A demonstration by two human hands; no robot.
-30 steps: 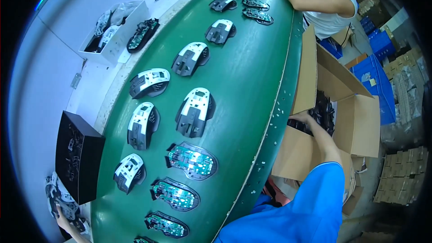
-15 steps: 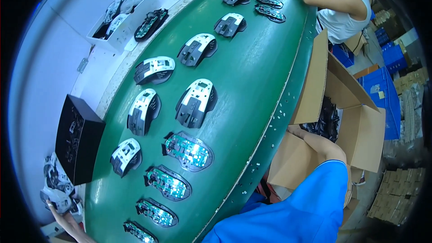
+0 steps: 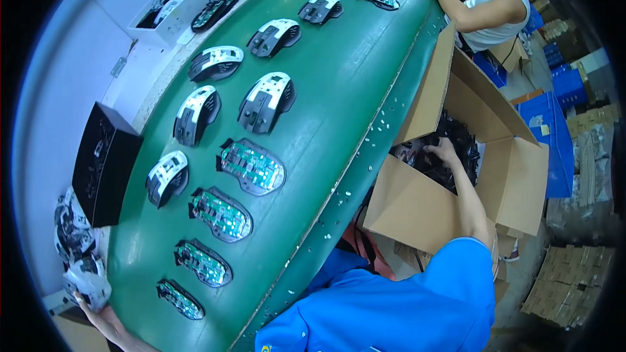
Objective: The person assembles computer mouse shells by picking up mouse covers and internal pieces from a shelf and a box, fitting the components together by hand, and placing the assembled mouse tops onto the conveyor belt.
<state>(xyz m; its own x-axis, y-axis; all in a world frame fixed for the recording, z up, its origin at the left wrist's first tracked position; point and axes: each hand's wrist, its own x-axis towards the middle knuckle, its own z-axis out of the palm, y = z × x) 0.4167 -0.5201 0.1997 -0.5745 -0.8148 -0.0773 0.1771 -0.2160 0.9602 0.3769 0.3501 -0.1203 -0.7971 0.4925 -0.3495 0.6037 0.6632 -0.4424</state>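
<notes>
At the lower left, my left hand (image 3: 98, 316) grips the edge of a crumpled, translucent plastic bag (image 3: 89, 281) next to a heap of white and black mouse shells (image 3: 70, 225). The bag's contents are hard to make out. My right hand (image 3: 445, 151) reaches into an open cardboard carton (image 3: 407, 205), fingers parted over a pile of small black plastic parts (image 3: 462, 135). Between my arms, mice with white and dark grey shells (image 3: 266, 103) and mouse bases with green circuit boards (image 3: 253, 166) lie in rows on the green conveyor belt (image 3: 326, 124).
A black box (image 3: 107, 163) stands along the belt's left side. Farther up are a white box of shells (image 3: 163, 29) and a dark mouse base (image 3: 214, 12). A co-worker (image 3: 486, 10) works at the far right. Blue crates (image 3: 551, 143) and stacked cartons (image 3: 574, 280) occupy the right side.
My right hand has moved from the carton's near edge to the black parts inside. My left hand remains at the bag. Belt items appear shifted up and left in view.
</notes>
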